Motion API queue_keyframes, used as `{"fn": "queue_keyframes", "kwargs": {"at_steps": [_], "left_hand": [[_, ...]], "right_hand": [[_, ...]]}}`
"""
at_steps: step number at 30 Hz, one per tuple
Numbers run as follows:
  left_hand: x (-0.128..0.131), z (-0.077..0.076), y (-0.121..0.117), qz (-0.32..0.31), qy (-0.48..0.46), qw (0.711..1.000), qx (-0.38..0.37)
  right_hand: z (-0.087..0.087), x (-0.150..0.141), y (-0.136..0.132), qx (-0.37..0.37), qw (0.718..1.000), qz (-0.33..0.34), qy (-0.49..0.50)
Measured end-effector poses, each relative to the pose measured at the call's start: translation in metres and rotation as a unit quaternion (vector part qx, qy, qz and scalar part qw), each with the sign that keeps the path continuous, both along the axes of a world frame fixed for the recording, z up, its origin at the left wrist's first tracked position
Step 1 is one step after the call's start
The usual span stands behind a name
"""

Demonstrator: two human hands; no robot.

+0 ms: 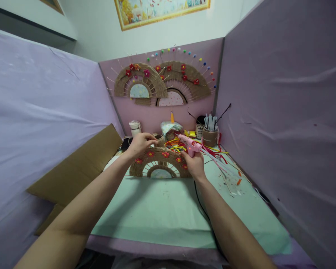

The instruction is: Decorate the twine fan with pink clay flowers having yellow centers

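Observation:
My right hand (195, 165) is wrapped around a pink glue gun (189, 145), whose nozzle points up and left and whose small orange light is lit. Below the two hands stands a half-round fan-shaped piece (167, 154) covered in brown twine, with red flowers along its arch and a pale patterned half-circle at its base. Over its upper left edge is my left hand (141, 144), fingers bent together in a pinch; anything between them is too small to make out. Just behind those fingertips sits a twine-wrapped round holder (159, 140).
Two finished-looking twine fans (140, 76) hang on the pink back panel. Colourful pipe cleaners (175, 144) and a pot of glue sticks (210, 136) lie behind and right. Cardboard (78, 164) leans at left. A black cord (199, 200) runs by my right forearm.

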State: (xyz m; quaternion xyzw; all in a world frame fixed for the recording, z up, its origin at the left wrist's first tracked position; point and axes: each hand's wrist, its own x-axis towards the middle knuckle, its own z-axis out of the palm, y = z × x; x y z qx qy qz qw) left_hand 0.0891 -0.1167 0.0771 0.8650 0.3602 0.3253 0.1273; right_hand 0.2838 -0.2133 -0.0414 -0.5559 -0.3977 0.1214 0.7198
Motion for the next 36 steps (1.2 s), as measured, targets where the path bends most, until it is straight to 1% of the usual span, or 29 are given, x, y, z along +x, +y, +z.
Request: {"fn": "queue_keyframes", "kwargs": {"at_steps": [3, 5, 9, 12, 15, 20, 29, 36], "left_hand": [[-0.003, 0.0, 0.001, 0.005, -0.025, 1.0, -0.016], [-0.006, -0.002, 0.002, 0.003, -0.038, 0.999, -0.013], [-0.008, -0.006, 0.003, -0.031, -0.03, 0.998, 0.041], [-0.008, -0.008, 0.005, -0.062, -0.004, 0.995, 0.082], [-0.007, -0.01, 0.008, -0.075, 0.026, 0.99, 0.114], [-0.008, -0.015, 0.008, -0.075, 0.048, 0.984, 0.151], [-0.007, -0.019, 0.003, -0.067, 0.034, 0.983, 0.169], [-0.006, -0.021, 0.003, -0.045, 0.04, 0.984, 0.168]], "right_hand": [[0.0, 0.0, 0.0, 0.002, 1.0, 0.001, 0.001], [0.0, 0.0, 0.001, 0.003, 1.0, 0.001, 0.002], [0.0, -0.001, 0.002, 0.004, 1.0, -0.003, 0.004], [0.0, 0.0, 0.002, 0.006, 1.0, -0.007, 0.005], [0.0, 0.0, 0.001, 0.007, 1.0, -0.006, 0.003], [0.002, 0.0, 0.0, 0.01, 1.0, -0.001, -0.001], [-0.004, 0.001, 0.003, 0.004, 1.0, 0.007, 0.009], [-0.005, 0.001, 0.004, -0.002, 1.0, 0.012, 0.015]]}}
